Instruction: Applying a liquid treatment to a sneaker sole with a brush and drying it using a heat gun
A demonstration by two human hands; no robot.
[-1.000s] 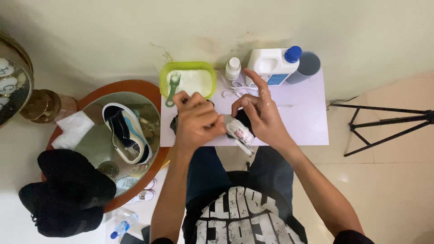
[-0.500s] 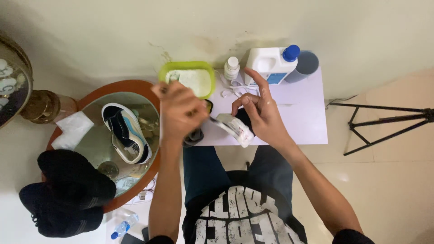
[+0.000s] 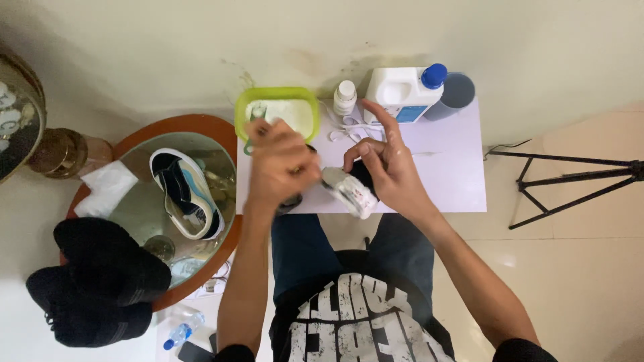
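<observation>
Right hand (image 3: pixel 389 171): grip closed around a white sneaker (image 3: pixel 349 191), thumb and lower fingers clamping it, index finger stretched straight toward the back of the surface. The shoe sits tilted, raised just above the white surface (image 3: pixel 456 181), at its near edge over the lap.

Left hand (image 3: pixel 282 164): motion-blurred, fist closed on a green-handled brush (image 3: pixel 253 131); the handle end shows above the knuckles, the bristle end is hidden, so contact with the shoe cannot be told.

Just behind the left hand, a green basin (image 3: pixel 276 97) with whitish liquid. Beside it a small white bottle (image 3: pixel 345 97), loose white laces (image 3: pixel 349 127), a white jug with blue cap (image 3: pixel 402 90), a grey cup (image 3: pixel 456 94).

Off left, a round tray (image 3: pixel 201 127) holds the second sneaker (image 3: pixel 184 194).

Judgement: scrubbing stage, brush working between basin and shoe. The next stroke calls for a steady right-hand hold and the bristles laid flat on the shoe's side.
</observation>
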